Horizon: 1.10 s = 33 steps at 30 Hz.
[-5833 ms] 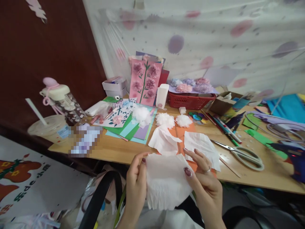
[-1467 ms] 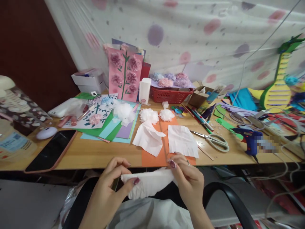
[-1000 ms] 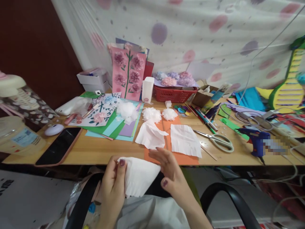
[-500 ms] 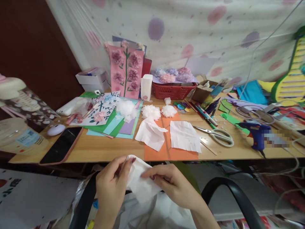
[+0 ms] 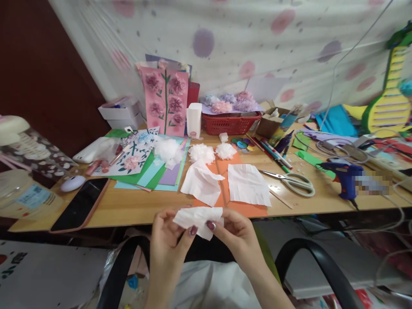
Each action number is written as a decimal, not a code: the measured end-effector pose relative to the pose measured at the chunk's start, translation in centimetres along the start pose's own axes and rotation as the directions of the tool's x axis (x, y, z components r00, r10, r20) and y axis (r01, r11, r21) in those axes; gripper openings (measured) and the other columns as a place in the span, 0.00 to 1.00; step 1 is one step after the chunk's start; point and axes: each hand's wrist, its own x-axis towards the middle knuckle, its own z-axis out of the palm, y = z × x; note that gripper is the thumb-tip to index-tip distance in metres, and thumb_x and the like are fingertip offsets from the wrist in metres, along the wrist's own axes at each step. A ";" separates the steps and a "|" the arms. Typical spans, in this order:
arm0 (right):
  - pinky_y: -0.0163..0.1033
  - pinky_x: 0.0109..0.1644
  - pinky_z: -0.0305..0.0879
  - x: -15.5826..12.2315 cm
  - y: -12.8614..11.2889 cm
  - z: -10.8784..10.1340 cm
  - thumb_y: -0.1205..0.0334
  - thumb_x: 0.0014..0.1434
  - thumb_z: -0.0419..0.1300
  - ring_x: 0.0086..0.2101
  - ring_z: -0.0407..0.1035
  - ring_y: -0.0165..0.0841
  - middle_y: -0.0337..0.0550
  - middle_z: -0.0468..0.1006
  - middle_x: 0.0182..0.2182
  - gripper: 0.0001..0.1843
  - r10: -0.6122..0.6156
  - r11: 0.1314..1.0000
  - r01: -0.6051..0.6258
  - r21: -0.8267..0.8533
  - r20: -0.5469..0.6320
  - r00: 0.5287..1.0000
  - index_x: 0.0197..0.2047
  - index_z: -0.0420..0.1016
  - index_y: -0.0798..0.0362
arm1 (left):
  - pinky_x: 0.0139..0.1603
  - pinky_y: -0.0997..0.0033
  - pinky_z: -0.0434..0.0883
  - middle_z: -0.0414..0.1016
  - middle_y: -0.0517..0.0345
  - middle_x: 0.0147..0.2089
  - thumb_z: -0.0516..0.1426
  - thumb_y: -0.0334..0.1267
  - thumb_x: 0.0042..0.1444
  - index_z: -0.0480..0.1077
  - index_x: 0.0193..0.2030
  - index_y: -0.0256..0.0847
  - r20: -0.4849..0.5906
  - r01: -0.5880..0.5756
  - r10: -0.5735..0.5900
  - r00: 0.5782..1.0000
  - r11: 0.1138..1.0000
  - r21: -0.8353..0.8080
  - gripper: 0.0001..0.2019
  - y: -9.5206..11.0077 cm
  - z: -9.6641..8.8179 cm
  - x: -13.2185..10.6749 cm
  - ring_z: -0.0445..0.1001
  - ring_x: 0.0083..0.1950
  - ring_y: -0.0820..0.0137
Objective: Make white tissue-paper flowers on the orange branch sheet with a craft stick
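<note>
A white tissue (image 5: 200,216) is pinched between my two hands, just in front of the table's front edge. My left hand (image 5: 170,240) grips its left side, with the thumb on the near face. From the other side my right hand (image 5: 237,234) closes on it the same way, thumb close to the left thumb. Two flat white tissue pieces lie beyond on orange paper (image 5: 225,201): a crumpled one (image 5: 202,182) at left and a squarer one (image 5: 248,184) at right. Behind them sit two fluffy white tissue balls, a larger (image 5: 201,153) and a smaller (image 5: 225,150).
Scissors (image 5: 292,182) and a wooden stick (image 5: 280,199) lie right of the tissues. Farther right is a blue glue gun (image 5: 347,180) with cables. A phone (image 5: 80,204), a drink cup (image 5: 28,195) and coloured papers (image 5: 151,174) are at left. A red basket (image 5: 230,123) stands behind.
The tissue has been raised and turned to lie level between both hands. My left hand has moved right, and the two thumbs are now close together on the tissue's near side.
</note>
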 end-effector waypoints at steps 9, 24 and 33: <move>0.31 0.29 0.65 -1.0 0.8 1.3 0.69 0.60 0.60 0.24 0.64 0.27 0.36 0.76 0.24 0.14 -0.316 0.858 0.281 -0.430 -0.010 0.949 0.44 0.85 0.44 | 0.40 0.77 0.76 0.78 0.57 0.40 0.64 0.33 0.56 0.79 0.43 0.42 -0.063 -0.268 0.293 0.954 0.929 0.257 0.08 -0.4 0.2 -0.1 0.78 0.40 0.70; 0.32 0.36 0.70 0.0 0.9 1.1 0.59 0.49 0.74 0.28 0.71 0.27 0.36 0.78 0.26 0.12 0.100 0.968 -0.035 0.249 -0.256 0.962 0.35 0.79 0.51 | 0.55 0.65 0.74 0.79 0.51 0.52 0.53 0.23 0.57 0.75 0.51 0.42 0.388 -0.727 0.624 0.679 0.644 0.237 0.19 -1.1 0.0 -1.0 0.76 0.55 0.63; 0.29 0.29 0.66 -0.3 0.7 1.3 0.64 0.48 0.74 0.26 0.66 0.24 0.29 0.70 0.28 0.26 0.010 0.964 0.053 0.261 -0.234 0.972 0.44 0.62 0.45 | 0.37 0.75 0.78 0.83 0.52 0.36 0.68 0.47 0.50 0.80 0.39 0.39 0.043 0.179 -0.177 0.983 0.981 -0.072 0.14 -0.9 1.4 -0.8 0.81 0.36 0.67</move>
